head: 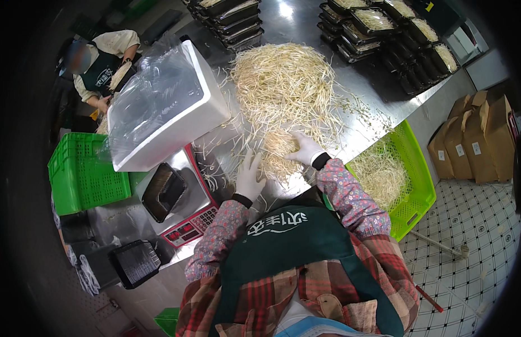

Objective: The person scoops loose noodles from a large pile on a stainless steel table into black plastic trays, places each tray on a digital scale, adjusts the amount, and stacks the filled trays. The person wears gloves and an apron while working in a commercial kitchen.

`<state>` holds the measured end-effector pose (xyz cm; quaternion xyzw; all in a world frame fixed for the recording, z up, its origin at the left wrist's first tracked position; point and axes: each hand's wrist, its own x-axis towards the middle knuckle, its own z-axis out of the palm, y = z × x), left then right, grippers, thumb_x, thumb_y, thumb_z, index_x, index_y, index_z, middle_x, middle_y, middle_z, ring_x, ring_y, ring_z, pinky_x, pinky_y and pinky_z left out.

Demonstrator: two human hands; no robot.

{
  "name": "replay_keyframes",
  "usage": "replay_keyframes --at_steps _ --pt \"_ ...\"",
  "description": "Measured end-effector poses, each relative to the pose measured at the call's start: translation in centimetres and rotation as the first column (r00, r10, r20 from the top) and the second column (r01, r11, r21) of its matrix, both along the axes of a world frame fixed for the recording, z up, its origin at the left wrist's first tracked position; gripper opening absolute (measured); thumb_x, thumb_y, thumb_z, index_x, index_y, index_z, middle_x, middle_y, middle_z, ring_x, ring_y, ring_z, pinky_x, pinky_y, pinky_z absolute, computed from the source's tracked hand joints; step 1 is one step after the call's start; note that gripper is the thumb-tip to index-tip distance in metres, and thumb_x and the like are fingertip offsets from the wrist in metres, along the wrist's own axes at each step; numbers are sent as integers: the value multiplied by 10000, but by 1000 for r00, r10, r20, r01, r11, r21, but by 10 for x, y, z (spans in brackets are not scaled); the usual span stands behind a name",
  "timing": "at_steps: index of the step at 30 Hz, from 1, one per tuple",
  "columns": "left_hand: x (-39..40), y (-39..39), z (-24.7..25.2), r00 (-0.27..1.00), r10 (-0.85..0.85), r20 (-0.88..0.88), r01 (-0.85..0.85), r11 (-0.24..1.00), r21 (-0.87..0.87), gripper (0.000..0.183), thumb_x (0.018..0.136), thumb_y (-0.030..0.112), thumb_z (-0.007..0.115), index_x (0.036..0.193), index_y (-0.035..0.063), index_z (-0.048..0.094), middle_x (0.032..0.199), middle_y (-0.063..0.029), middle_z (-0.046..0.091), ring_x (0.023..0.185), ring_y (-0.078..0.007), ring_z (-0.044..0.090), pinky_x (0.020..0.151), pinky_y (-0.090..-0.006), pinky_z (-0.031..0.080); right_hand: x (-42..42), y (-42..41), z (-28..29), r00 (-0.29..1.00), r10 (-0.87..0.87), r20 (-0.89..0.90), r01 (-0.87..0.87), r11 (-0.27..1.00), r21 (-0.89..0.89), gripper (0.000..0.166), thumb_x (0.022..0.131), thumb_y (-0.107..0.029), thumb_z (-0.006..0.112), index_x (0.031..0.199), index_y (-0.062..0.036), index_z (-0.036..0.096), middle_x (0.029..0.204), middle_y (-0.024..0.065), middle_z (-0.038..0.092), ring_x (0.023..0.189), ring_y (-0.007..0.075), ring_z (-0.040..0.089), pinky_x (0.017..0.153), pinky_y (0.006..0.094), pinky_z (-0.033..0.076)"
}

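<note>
A large heap of bean sprouts (286, 84) lies on the metal table, with a smaller clump of sprouts (280, 153) at its near side. My left hand (250, 177), in a white glove, is at the left of the clump with its fingers apart. From the right, my gloved right hand (306, 149) touches the clump, thumb and fingers spread around its edge. To the left, an empty black plastic tray (164, 191) sits on the plate of a red digital scale (186, 227). Loose sprouts are scattered between the scale and the heap.
A white foam box (172, 130) with clear plastic stands left, beside a green crate (89, 172). Filled trays (372, 21) are stacked at the back. A light-green basket of sprouts (425, 181) is at right. A co-worker (102, 69) stands far left. Black trays (134, 263) lie lower left.
</note>
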<state>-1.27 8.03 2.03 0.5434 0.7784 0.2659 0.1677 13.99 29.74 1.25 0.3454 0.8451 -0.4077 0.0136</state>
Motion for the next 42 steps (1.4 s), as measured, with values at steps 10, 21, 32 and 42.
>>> replay_keyframes --at_steps 10,21,32,42 --pt "17 -58 -42 751 310 583 -407 913 38 480 839 52 674 1305 69 564 1433 -76 436 1200 -198 531 957 -322 470 -30 -32 23 952 65 300 -151 951 271 1196 622 -648 787 1507 -43 256 1517 271 303 1409 429 291 1122 510 316" --pt "15 -87 -17 716 301 631 -457 884 97 325 887 30 622 1211 11 616 1285 -108 579 1034 -144 620 873 -265 507 7 40 27 926 -273 -261 160 909 -385 634 695 -169 860 1223 63 596 1042 121 707 900 184 673 831 308 537" --pt "18 -94 -15 689 285 666 -451 888 87 318 889 72 621 1206 38 634 1164 -78 643 987 -133 623 832 -261 491 6 16 7 989 53 141 -77 983 170 831 716 -427 809 1398 -71 493 1433 184 470 1322 355 437 1100 428 366" --pt "23 -98 -14 663 275 697 -450 890 76 310 890 62 625 1199 35 634 1137 -71 627 960 -124 615 832 -246 488 -5 52 -31 984 -148 95 140 986 87 654 750 -438 799 1180 33 652 1132 231 675 1055 338 650 942 384 499"
